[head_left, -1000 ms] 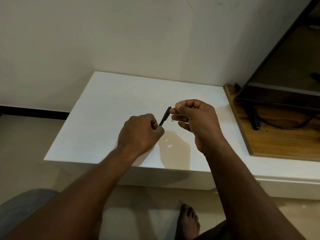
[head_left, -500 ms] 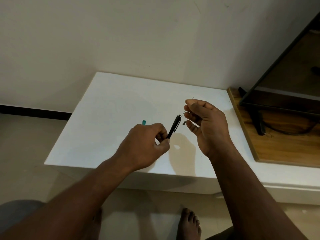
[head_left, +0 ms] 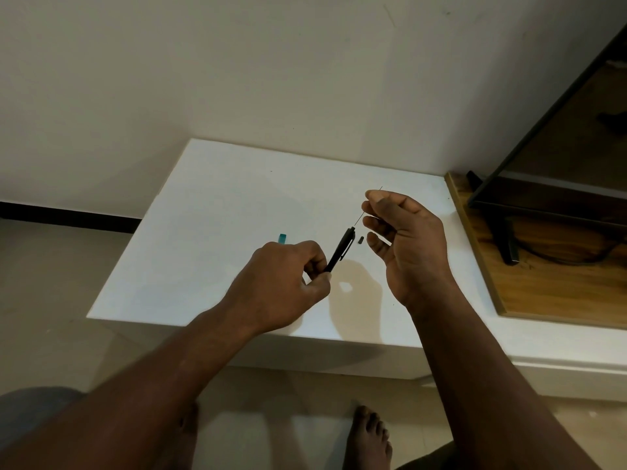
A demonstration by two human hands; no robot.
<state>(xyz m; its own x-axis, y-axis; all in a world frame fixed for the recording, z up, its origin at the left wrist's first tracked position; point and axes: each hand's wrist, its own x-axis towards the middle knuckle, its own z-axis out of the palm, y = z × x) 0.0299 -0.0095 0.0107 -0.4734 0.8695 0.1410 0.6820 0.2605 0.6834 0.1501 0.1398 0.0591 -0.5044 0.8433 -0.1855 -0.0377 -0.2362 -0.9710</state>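
While the left hand (head_left: 281,286) clamps the pencil (head_left: 341,247) tilted above the table (head_left: 220,232), the right hand (head_left: 407,239) pinches a thin lead (head_left: 358,219), seemingly at the pencil's open end; hold both in line and slide gently, without bending.

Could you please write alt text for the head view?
The left hand grips a black mechanical pencil while the right hand pinches a thin lead at its top end, above a white table.

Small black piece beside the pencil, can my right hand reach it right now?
Probably yes: the small black piece lies uncovered between the pencil and the right hand, whose thumb and forefinger are busy pinching a thin lead.
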